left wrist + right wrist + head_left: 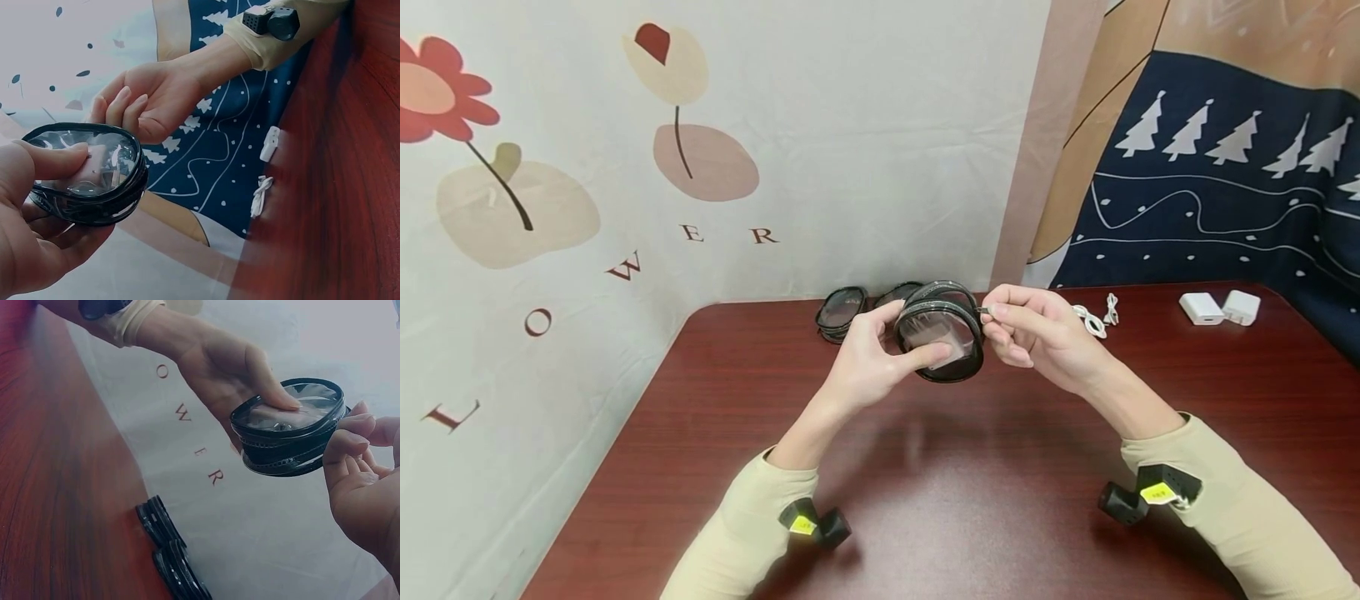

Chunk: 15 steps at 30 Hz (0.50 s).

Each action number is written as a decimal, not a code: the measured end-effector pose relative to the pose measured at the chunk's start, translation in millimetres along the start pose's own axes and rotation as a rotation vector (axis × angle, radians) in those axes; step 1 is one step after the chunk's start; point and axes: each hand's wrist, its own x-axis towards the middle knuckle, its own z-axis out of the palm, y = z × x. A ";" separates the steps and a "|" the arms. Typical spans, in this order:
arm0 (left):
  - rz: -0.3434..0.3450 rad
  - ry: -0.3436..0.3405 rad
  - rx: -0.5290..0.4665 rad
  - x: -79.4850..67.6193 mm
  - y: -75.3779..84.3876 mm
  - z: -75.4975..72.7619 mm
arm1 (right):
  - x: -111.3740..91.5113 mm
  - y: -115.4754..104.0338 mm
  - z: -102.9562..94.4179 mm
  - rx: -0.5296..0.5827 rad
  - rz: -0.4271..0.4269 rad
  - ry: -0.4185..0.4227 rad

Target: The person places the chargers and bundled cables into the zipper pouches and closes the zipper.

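Note:
A small round zip pouch (964,363), with clear faces and black trim, is raised above the table. My left hand (871,358) grips it from the left, thumb pressed on the clear face and fingers underneath. Through the clear face of the pouch (125,156) a pale item shows inside. At its right edge, my right hand (1048,333) pinches the small zipper pull (982,310) between thumb and forefinger. From the right wrist view, the zipper band of the pouch (290,456) runs around its side, and the right fingertips partly cover its end.
Behind the left hand, similar black-trimmed pouches (841,310) lie by the table's back edge. Coiled white cables (1092,322) lie beyond the right hand. Two white charger blocks (1201,309) sit farther right. A fabric backdrop (865,150) rises behind the table (985,508).

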 end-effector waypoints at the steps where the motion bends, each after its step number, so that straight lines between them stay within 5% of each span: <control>1: -0.003 0.002 0.016 -0.2 0.2 -0.3 | 0.1 0.1 -0.2 -0.003 0.008 0.002; 15: -0.029 -0.039 0.138 -0.8 2.6 -4.5 | -0.8 0.5 0.4 -0.044 0.024 0.011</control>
